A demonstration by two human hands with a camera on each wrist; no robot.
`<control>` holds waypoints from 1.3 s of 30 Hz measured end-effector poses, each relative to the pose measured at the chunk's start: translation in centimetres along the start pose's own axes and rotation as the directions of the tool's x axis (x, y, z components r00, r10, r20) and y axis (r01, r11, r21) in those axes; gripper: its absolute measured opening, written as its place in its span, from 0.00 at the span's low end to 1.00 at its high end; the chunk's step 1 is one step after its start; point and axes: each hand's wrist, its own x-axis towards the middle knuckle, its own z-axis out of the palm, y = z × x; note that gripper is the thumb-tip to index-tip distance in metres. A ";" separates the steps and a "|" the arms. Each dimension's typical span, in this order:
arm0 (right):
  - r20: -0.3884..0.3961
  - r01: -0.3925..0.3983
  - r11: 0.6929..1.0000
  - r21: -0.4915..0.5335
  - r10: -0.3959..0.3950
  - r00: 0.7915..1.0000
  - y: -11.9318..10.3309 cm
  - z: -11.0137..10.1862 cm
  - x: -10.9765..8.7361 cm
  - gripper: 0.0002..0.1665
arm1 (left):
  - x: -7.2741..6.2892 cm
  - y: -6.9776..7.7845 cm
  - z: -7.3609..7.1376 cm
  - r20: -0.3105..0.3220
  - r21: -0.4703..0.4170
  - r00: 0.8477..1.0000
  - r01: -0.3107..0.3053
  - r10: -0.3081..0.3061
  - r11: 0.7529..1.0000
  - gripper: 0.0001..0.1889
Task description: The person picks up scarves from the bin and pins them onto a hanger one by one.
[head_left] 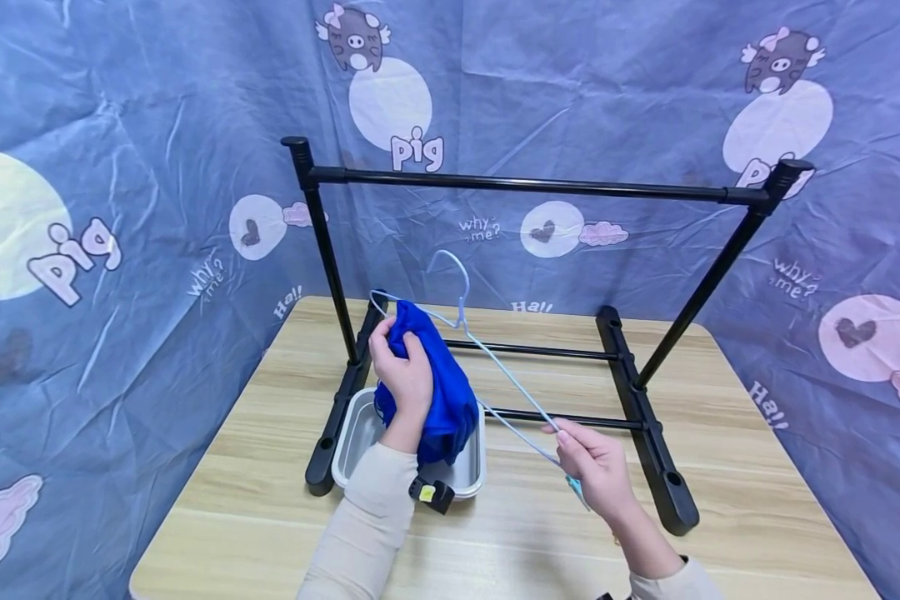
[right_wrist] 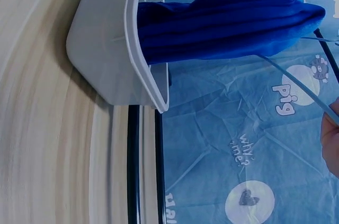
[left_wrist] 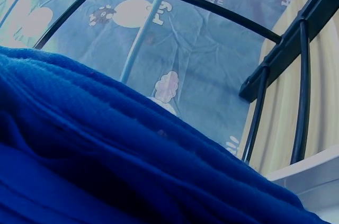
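My left hand grips a bunched blue cloth garment near its upper end; its exact kind cannot be told from the folds. Cloth surrounds part of the left arm of a light-blue wire hanger, whose tip sticks out beyond it. With fingers and thumb, my right hand pinches the hanger near its right end, and the hook points up. The garment's lower part hangs into a white plastic basin. In the right wrist view, the blue fabric rises out over the basin's rim.
A black rack stands on the wooden table, its top bar behind and above the hanger. The rack's left foot lies beside the basin, its right foot beyond my right hand. A patterned blue curtain hangs behind.
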 end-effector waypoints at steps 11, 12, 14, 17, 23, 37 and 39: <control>0.084 -0.032 0.977 0.212 0.015 0.996 0.4 -0.1 -0.1 0.18 | -0.2 -0.4 0.8 -0.017 0.070 1.000 0.015 -0.014 0.997 0.12; 0.085 -0.040 0.973 0.228 0.021 0.996 1.7 -0.9 -0.9 0.17 | -0.2 -0.5 0.9 -0.013 0.084 1.000 0.013 -0.012 0.996 0.12; 0.095 -0.059 0.964 0.259 0.035 0.995 2.2 -1.2 -1.3 0.18 | -0.3 -0.6 1.0 -0.002 0.113 1.000 0.008 -0.007 0.994 0.12; 0.128 -0.071 0.955 0.289 0.035 0.991 0.8 -0.5 -0.7 0.19 | -0.4 -0.7 1.1 0.030 0.169 0.999 0.012 -0.017 0.986 0.11; 0.131 -0.080 0.942 0.325 0.039 0.991 2.1 -1.2 -1.4 0.20 | -0.7 -1.0 1.1 0.078 0.268 0.992 0.072 -0.096 0.961 0.10; 0.117 -0.058 0.886 0.460 0.004 0.993 -10.5 5.6 6.0 0.23 | -1.3 -2.0 0.1 0.347 0.454 0.936 -0.108 -0.063 0.884 0.14; 0.111 -0.060 0.873 0.484 0.007 0.994 -11.0 5.7 6.3 0.25 | -1.3 -2.1 -0.1 0.412 0.454 0.910 -0.176 -0.031 0.874 0.14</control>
